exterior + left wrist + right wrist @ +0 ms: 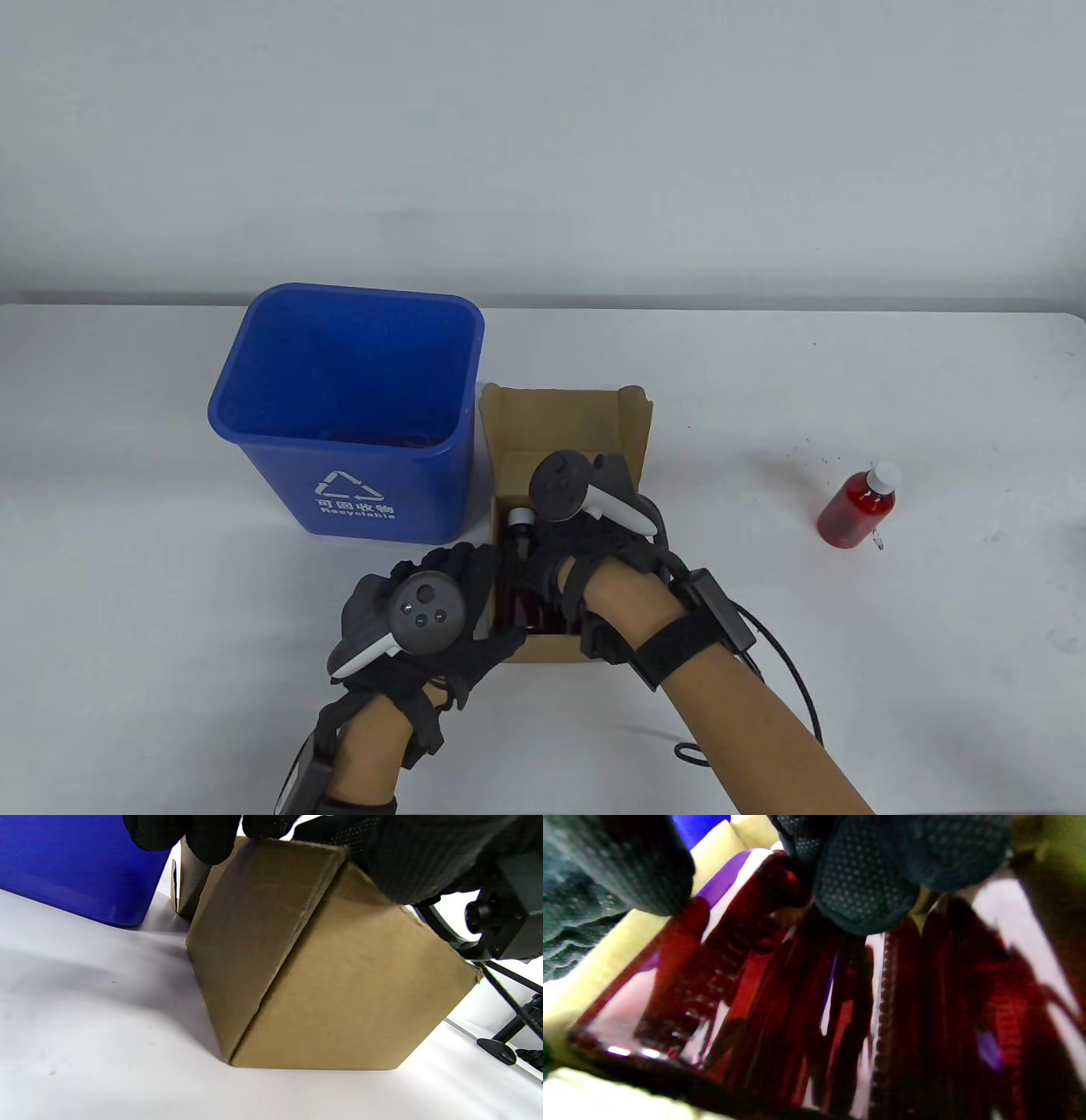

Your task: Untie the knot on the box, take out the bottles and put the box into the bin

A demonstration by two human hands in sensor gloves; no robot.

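My left hand gripped the box's near corner on the bench; my right hand reached inside, fingers curled around a bottle, I judged. Lifting carelessly might tip the box toward the bin beyond.

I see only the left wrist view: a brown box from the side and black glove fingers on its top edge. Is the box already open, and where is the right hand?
Observer: Yes. In the table view the box has its flaps up, and the right hand reaches down into it.
Operator: Are bottles left inside?
Observer: Yes. The right wrist view shows dark red bottles under the fingertips; I cannot tell if they grip one.
Operator: Has any bottle come out?
Observer: One red bottle with a white cap lies on the table, far right of the box.
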